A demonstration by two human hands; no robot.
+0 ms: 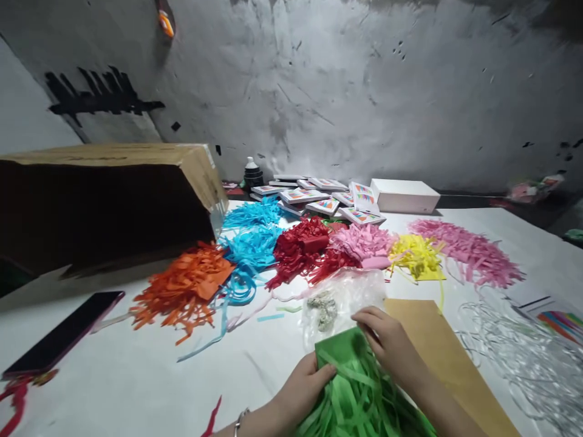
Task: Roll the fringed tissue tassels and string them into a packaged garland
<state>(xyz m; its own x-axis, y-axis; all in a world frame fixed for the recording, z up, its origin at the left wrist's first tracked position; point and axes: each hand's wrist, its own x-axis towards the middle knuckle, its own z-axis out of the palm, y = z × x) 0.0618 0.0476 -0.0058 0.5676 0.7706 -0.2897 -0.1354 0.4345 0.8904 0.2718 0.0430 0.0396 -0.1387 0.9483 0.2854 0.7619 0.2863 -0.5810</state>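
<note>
Green fringed paper [348,376] fills the bottom centre, its uncut band upward and its strips hanging down. My left hand [306,383] grips its left edge, thumb on top. At the upper right corner of the green band is my right hand [387,341], fingers bent together; whatever is between its fingertips is too small to make out. Just beyond the band lies a clear plastic bag [359,291] with a small greyish clump [322,309] in it. A brown cardboard sheet [437,346] lies partly under my right forearm.
Orange [186,285], blue [255,243], red [303,246], pink [364,243] and yellow [418,256] fringe bundles cross the table. Behind are printed packs [323,206] and a white box [404,195]. A large carton [200,182] and phone [64,334] are left; clear cords [528,358] right.
</note>
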